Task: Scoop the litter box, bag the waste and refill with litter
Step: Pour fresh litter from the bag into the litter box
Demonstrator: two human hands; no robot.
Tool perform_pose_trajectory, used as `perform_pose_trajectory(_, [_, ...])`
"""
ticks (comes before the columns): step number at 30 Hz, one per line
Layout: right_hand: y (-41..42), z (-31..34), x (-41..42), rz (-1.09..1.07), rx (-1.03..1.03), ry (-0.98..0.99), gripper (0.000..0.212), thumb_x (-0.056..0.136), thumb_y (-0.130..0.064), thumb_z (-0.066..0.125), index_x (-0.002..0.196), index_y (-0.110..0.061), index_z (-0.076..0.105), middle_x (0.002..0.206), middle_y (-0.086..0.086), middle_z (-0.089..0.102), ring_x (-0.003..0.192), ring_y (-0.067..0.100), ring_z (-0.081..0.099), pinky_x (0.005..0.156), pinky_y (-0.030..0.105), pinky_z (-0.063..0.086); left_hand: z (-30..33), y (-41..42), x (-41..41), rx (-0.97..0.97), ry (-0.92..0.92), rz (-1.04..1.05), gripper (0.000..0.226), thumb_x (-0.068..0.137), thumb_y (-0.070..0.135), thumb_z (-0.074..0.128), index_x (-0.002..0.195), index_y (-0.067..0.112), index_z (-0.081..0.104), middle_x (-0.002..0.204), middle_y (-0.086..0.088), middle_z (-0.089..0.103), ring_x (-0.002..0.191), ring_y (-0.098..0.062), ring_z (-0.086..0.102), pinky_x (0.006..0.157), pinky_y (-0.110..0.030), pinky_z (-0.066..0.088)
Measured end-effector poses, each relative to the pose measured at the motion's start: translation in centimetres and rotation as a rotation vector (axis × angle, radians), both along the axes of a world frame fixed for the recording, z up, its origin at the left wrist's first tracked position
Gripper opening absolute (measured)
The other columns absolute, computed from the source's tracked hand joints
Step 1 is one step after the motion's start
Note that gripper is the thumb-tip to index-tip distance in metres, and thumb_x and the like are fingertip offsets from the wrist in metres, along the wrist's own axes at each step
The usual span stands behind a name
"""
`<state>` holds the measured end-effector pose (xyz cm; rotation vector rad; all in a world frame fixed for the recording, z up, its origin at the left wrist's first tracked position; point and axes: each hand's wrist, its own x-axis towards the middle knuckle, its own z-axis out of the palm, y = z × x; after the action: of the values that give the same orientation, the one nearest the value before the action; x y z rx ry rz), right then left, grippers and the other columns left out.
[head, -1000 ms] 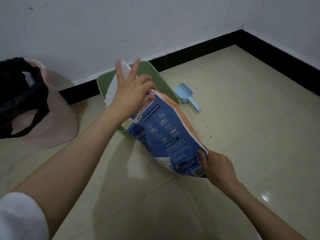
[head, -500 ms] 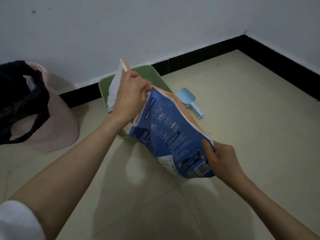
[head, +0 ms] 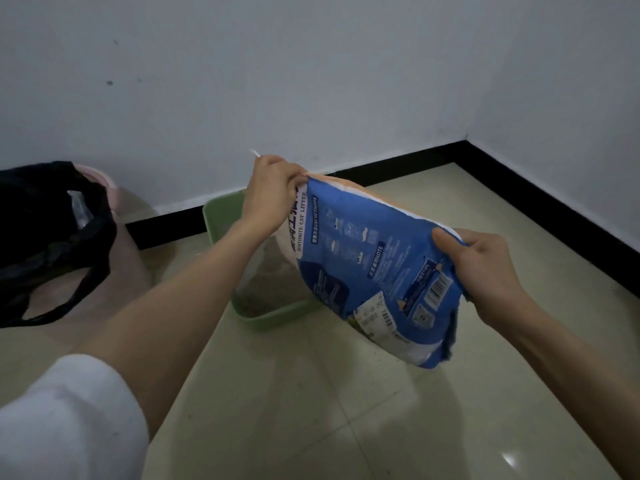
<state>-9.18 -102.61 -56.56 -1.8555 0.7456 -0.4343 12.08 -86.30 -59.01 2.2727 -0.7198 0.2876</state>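
- head view: the blue litter bag point(head: 367, 271) hangs tilted over the green litter box point(head: 221, 216), mouth end up by the wall side of the box.
- left hand point(head: 268, 194) is pinched closed on the bag's top edge; right hand point(head: 481, 261) is clamped on its bottom corner.
- grey litter lies in the box below the bag.
- advice: lift the bottom corner slowly and keep the mouth inside the box rim, so grains don't spill onto the floor.

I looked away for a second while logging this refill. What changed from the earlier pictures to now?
Both hands raised the litter bag above the box. The left hand, open-fingered before, now pinches its top edge; the right hand keeps the bottom corner. The scoop is hidden now. The black bag stayed put.
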Motion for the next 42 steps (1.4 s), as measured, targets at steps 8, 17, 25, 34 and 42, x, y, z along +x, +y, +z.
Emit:
perform_pose_trajectory(8, [-0.9, -0.7, 1.7, -0.027, -0.048, 0.001, 0.036, 0.094, -0.023, 0.052, 0.084, 0.01, 0.062, 0.042, -0.008, 0.059, 0.037, 0.002, 0.052, 0.045, 0.018, 0.038, -1.1, -0.6, 1.7, -0.016, 0.07, 0.008, 0.026, 0.095, 0.019, 0.046, 0.101, 0.011, 0.07, 0.103, -0.01, 0.064, 0.114, -0.024, 0.042, 0.087, -0.021, 0.028])
perform_pose_trajectory(17, [-0.7, -0.6, 2.2, -0.084, -0.009, -0.044, 0.034, 0.096, -0.024, 0.05, 0.092, 0.008, 0.062, 0.042, -0.012, 0.059, 0.032, -0.001, 0.051, 0.032, 0.008, 0.03, -1.3, -0.8, 1.9, -0.011, 0.128, 0.013, 0.027, 0.095, 0.021, 0.045, 0.108, 0.013, 0.068, 0.111, -0.011, 0.062, 0.115, -0.022, 0.04, 0.088, -0.022, 0.028])
perform_pose_trajectory(25, [0.0, 0.0, 2.0, -0.06, -0.037, -0.053, 0.033, 0.095, -0.027, 0.05, 0.091, 0.002, 0.064, 0.046, -0.012, 0.062, 0.038, -0.001, 0.056, 0.034, 0.008, 0.034, -0.9, -0.5, 2.1, -0.021, 0.113, 0.01, 0.026, 0.094, 0.021, 0.047, 0.107, 0.014, 0.069, 0.105, -0.01, 0.064, 0.108, -0.025, 0.051, 0.092, -0.03, 0.039])
perform_pose_trajectory(34, [0.2, -2.5, -3.0, -0.066, -0.074, -0.063, 0.041, 0.095, -0.023, 0.05, 0.074, 0.013, 0.054, 0.06, 0.014, 0.057, 0.055, 0.018, 0.051, 0.052, 0.025, 0.036, 0.1, -1.1, -1.8, -0.065, -0.05, -0.044, 0.025, 0.094, 0.018, 0.047, 0.102, 0.01, 0.07, 0.093, -0.005, 0.061, 0.103, -0.02, 0.041, 0.096, -0.031, 0.033])
perform_pose_trajectory(42, [-0.8, -9.5, -6.9, 0.189, -0.207, 0.256, 0.043, 0.099, -0.023, 0.04, 0.057, -0.015, 0.039, 0.055, -0.003, 0.046, 0.052, 0.008, 0.043, 0.051, 0.022, 0.031, -1.0, -1.5, -5.4, 0.135, -0.327, -0.244, 0.026, 0.086, 0.018, 0.051, 0.084, 0.005, 0.073, 0.067, -0.002, 0.059, 0.082, -0.025, 0.047, 0.092, -0.046, 0.038])
